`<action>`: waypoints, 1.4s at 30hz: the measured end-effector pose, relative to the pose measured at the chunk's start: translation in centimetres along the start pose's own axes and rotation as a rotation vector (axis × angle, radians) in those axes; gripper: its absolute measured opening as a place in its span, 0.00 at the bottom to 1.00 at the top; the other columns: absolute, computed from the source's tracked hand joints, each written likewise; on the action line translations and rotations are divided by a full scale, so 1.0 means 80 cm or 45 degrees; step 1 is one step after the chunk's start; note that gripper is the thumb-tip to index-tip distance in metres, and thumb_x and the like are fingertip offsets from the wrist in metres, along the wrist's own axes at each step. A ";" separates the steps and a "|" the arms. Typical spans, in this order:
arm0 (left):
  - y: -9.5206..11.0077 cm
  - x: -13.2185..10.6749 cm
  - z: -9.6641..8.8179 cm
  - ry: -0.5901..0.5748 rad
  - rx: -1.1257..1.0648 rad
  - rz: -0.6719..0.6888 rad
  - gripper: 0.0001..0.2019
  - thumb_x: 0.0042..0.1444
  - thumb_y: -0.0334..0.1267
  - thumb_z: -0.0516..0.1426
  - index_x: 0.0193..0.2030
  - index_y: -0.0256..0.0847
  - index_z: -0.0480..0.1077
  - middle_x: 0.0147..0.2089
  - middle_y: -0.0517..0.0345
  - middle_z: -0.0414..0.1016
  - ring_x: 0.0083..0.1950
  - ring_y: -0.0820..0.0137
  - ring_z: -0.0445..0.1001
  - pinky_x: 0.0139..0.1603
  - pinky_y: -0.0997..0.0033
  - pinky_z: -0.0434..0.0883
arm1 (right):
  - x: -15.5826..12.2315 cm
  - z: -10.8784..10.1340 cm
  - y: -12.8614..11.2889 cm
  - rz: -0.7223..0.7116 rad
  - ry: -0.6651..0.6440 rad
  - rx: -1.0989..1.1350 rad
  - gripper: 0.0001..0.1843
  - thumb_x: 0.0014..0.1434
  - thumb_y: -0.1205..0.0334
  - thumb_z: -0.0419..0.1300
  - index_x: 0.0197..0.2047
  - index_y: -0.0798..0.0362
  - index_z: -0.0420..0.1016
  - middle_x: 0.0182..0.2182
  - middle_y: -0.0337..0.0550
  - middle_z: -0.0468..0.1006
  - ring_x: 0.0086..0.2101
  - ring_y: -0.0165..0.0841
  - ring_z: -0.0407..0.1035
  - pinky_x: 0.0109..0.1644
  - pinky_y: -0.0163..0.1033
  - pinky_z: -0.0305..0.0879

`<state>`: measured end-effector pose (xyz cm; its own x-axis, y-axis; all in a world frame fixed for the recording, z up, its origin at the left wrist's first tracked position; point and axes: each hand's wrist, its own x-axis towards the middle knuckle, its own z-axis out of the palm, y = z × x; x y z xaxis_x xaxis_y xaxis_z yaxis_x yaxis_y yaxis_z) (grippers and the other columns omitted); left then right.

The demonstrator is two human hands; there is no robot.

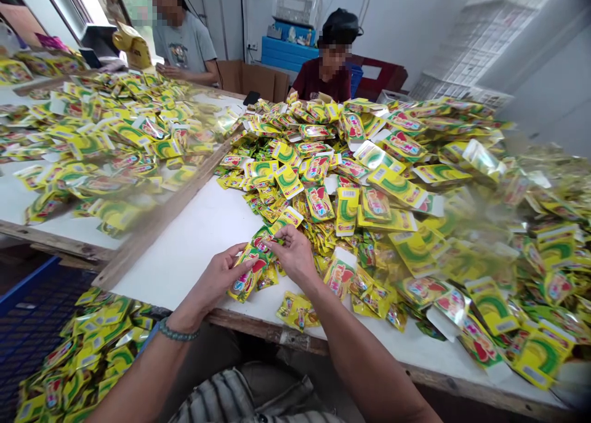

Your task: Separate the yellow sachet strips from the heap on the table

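Note:
My left hand (217, 281) grips a small stack of yellow-green snack packets (247, 275) just above the white table (194, 238). My right hand (293, 253) pinches the top of the same stack, its fingers closed on a packet (264, 241). Both hands meet near the table's front edge. A big heap of the same packets (392, 189) lies right behind and to the right of my hands. A few loose packets (298, 309) lie by my right wrist.
A second table (28, 195) at the left carries another spread of packets. A blue crate (28, 312) below left holds more packets (87, 349). Two people sit across the tables at the back, one in grey (184, 41), one in dark red (330, 72).

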<state>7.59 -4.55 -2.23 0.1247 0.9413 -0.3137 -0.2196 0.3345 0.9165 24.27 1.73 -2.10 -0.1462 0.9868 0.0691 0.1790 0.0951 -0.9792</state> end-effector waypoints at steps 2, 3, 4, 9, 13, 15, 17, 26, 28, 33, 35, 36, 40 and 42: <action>0.002 -0.001 0.002 0.013 -0.052 0.009 0.31 0.48 0.44 0.68 0.59 0.39 0.69 0.47 0.54 0.82 0.41 0.64 0.81 0.42 0.70 0.77 | 0.000 0.001 0.001 0.017 0.011 0.008 0.19 0.48 0.47 0.66 0.28 0.51 0.64 0.22 0.32 0.64 0.23 0.26 0.56 0.26 0.32 0.52; 0.004 -0.002 0.002 0.019 -0.070 0.000 0.31 0.48 0.44 0.69 0.58 0.39 0.69 0.46 0.54 0.83 0.41 0.65 0.81 0.41 0.70 0.77 | 0.000 0.000 0.002 0.015 -0.003 -0.013 0.19 0.48 0.47 0.66 0.28 0.52 0.65 0.22 0.32 0.64 0.23 0.26 0.56 0.27 0.33 0.52; 0.005 -0.003 0.002 0.024 -0.085 -0.016 0.31 0.47 0.44 0.69 0.58 0.38 0.70 0.45 0.54 0.83 0.40 0.65 0.81 0.41 0.71 0.77 | 0.000 -0.002 0.001 0.002 -0.029 -0.047 0.19 0.48 0.47 0.66 0.28 0.52 0.65 0.22 0.32 0.65 0.23 0.27 0.57 0.27 0.33 0.52; 0.010 -0.011 0.005 0.065 -0.159 -0.075 0.34 0.43 0.43 0.71 0.57 0.35 0.69 0.40 0.52 0.84 0.37 0.66 0.81 0.39 0.72 0.77 | -0.002 -0.011 -0.009 -0.134 -0.151 -0.358 0.15 0.51 0.54 0.68 0.27 0.53 0.68 0.25 0.35 0.69 0.30 0.29 0.63 0.35 0.33 0.57; 0.015 -0.016 0.004 0.142 -0.135 -0.131 0.39 0.39 0.42 0.73 0.59 0.36 0.66 0.37 0.52 0.84 0.32 0.67 0.81 0.33 0.73 0.76 | -0.004 -0.016 -0.022 -0.195 -0.237 -0.571 0.13 0.55 0.55 0.68 0.26 0.54 0.73 0.27 0.38 0.73 0.36 0.33 0.66 0.39 0.35 0.58; 0.019 -0.017 -0.002 0.193 -0.111 -0.147 0.40 0.38 0.42 0.73 0.59 0.37 0.66 0.35 0.54 0.84 0.30 0.67 0.80 0.30 0.73 0.75 | -0.004 -0.021 -0.025 -0.207 -0.315 -0.577 0.10 0.58 0.56 0.66 0.32 0.54 0.77 0.31 0.39 0.77 0.35 0.31 0.68 0.41 0.35 0.59; 0.023 -0.018 -0.010 0.287 -0.077 -0.140 0.41 0.37 0.42 0.73 0.59 0.37 0.66 0.33 0.55 0.83 0.28 0.67 0.80 0.28 0.74 0.75 | -0.005 -0.023 -0.023 -0.232 -0.389 -0.634 0.09 0.59 0.58 0.66 0.41 0.53 0.78 0.38 0.41 0.79 0.36 0.31 0.69 0.43 0.35 0.61; 0.026 -0.022 -0.030 0.450 0.060 -0.119 0.43 0.33 0.43 0.74 0.58 0.34 0.65 0.29 0.56 0.82 0.25 0.68 0.78 0.26 0.75 0.73 | -0.019 -0.008 -0.008 -0.370 -0.781 -1.274 0.14 0.50 0.56 0.72 0.35 0.56 0.78 0.34 0.49 0.79 0.43 0.42 0.67 0.46 0.42 0.57; 0.023 -0.021 -0.029 0.453 0.096 -0.122 0.43 0.36 0.45 0.73 0.59 0.34 0.65 0.30 0.56 0.82 0.26 0.68 0.78 0.26 0.75 0.73 | -0.013 -0.016 -0.011 -0.279 -0.700 -1.085 0.08 0.56 0.59 0.67 0.33 0.55 0.76 0.32 0.45 0.78 0.38 0.37 0.68 0.41 0.37 0.56; 0.017 -0.020 -0.019 0.273 0.147 -0.113 0.42 0.42 0.48 0.71 0.62 0.36 0.63 0.35 0.55 0.84 0.30 0.66 0.80 0.29 0.73 0.75 | 0.000 -0.021 -0.013 -0.131 -0.223 -0.430 0.15 0.61 0.50 0.58 0.31 0.53 0.67 0.24 0.34 0.67 0.27 0.29 0.59 0.31 0.33 0.50; 0.017 -0.019 -0.012 0.180 0.115 -0.081 0.41 0.44 0.48 0.70 0.63 0.37 0.62 0.38 0.54 0.84 0.33 0.65 0.81 0.32 0.71 0.76 | 0.001 -0.016 -0.009 -0.128 -0.232 -0.309 0.19 0.58 0.46 0.58 0.28 0.52 0.61 0.22 0.32 0.61 0.26 0.27 0.55 0.30 0.33 0.49; 0.017 -0.019 -0.010 0.147 0.099 -0.067 0.41 0.44 0.48 0.70 0.64 0.37 0.62 0.40 0.53 0.84 0.34 0.65 0.81 0.34 0.71 0.76 | 0.001 -0.014 -0.008 -0.117 -0.253 -0.297 0.20 0.57 0.46 0.58 0.26 0.51 0.58 0.22 0.31 0.59 0.25 0.27 0.53 0.29 0.33 0.48; 0.017 -0.020 -0.004 0.065 0.116 -0.050 0.38 0.46 0.47 0.69 0.62 0.36 0.65 0.42 0.50 0.83 0.37 0.64 0.81 0.37 0.71 0.77 | 0.000 -0.016 -0.011 -0.056 -0.320 -0.417 0.24 0.54 0.47 0.60 0.22 0.51 0.51 0.19 0.30 0.53 0.24 0.26 0.49 0.27 0.33 0.44; 0.016 -0.020 -0.003 0.043 0.134 -0.059 0.36 0.46 0.47 0.69 0.61 0.37 0.67 0.43 0.50 0.83 0.38 0.64 0.81 0.37 0.70 0.77 | 0.001 -0.022 -0.014 -0.069 -0.401 -0.445 0.23 0.54 0.48 0.61 0.21 0.52 0.55 0.19 0.30 0.55 0.24 0.26 0.49 0.27 0.33 0.43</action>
<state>6.85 -5.62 -0.65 0.0994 0.9267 -0.3626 -0.1110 0.3724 0.9214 25.81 1.90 -0.65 -0.4428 0.8966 0.0043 0.4721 0.2372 -0.8490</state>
